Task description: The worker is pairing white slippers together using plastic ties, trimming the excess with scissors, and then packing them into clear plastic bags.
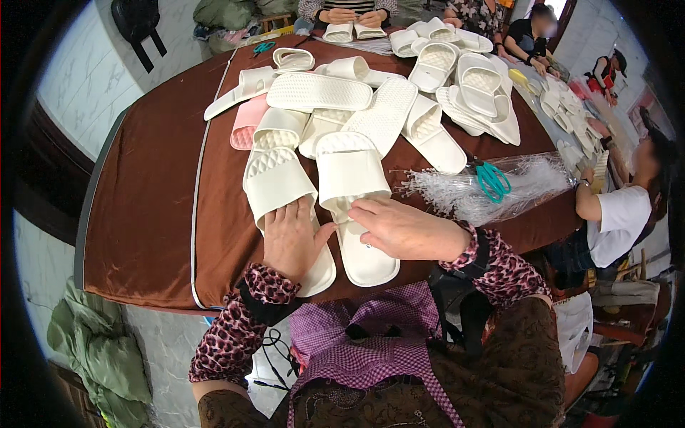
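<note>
Two white slippers lie side by side before me, soles down, heels toward me: a left slipper [280, 182] and a right slipper [352, 171]. My left hand [291, 239] has its fingers tucked under the left slipper's strap, fingertips hidden, thumb out toward the gap between the pair. Across the right slipper lies my right hand [403, 228], fingers bent at the strap's lower edge and closed on it. What else its fingertips may pinch is too small to make out. Beyond the pair are several more white slippers [321, 91] and a pink slipper [247, 123].
Teal-handled scissors [492, 182] rest on a bundle of clear plastic tag fasteners [531, 178] to the right. Another teal pair of scissors [263, 48] lies at the far edge. A brown cloth [153, 192] covers the table. Other people work along the far and right sides.
</note>
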The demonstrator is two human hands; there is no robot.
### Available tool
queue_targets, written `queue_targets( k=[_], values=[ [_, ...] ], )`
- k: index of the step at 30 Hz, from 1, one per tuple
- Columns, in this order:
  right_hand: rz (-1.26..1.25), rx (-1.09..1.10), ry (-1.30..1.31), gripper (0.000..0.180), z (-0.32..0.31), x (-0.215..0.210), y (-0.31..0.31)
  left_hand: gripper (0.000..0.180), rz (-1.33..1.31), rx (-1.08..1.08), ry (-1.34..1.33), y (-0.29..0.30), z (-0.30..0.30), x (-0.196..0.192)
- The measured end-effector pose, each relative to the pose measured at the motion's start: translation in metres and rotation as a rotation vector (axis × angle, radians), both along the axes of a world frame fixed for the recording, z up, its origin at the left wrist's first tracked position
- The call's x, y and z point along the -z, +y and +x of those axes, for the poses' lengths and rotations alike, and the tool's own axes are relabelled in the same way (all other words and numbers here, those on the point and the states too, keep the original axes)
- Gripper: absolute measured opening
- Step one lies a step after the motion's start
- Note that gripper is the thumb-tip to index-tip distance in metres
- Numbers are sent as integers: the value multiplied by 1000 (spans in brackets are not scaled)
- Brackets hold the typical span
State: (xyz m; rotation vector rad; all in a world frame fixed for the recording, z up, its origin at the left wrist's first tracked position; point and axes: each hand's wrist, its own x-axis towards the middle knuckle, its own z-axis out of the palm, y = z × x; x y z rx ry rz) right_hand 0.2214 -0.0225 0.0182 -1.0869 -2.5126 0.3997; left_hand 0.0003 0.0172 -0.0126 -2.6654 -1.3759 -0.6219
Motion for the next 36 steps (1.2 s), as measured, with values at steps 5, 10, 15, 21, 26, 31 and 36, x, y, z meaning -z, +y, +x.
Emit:
queue_targets(
  k=[5,10,15,21,26,31,36],
  values=[
    [46,27,-18,36,-8,14,14,66,-16,9,-7,-1,-1,0],
    [160,-18,52,35,-16,11,17,73,-59,22,26,-2,-3,-3],
    [-196,110,325,20,-2,-24,24,72,-68,7,17,-1,-2,-3],
    [-2,531,223,25,36,-29,99,68,-48,-17,10,-1,-2,-3],
    [-53,564,86,30,42,-13,135,66,-32,-5,-6,0,-1,-1],
    [-113,588,77,29,28,-13,140,63,-61,-7,-25,-1,-2,-2],
    [-50,598,84,22,25,-6,148,62,-13,11,-27,-1,-2,-3]
  ],
)
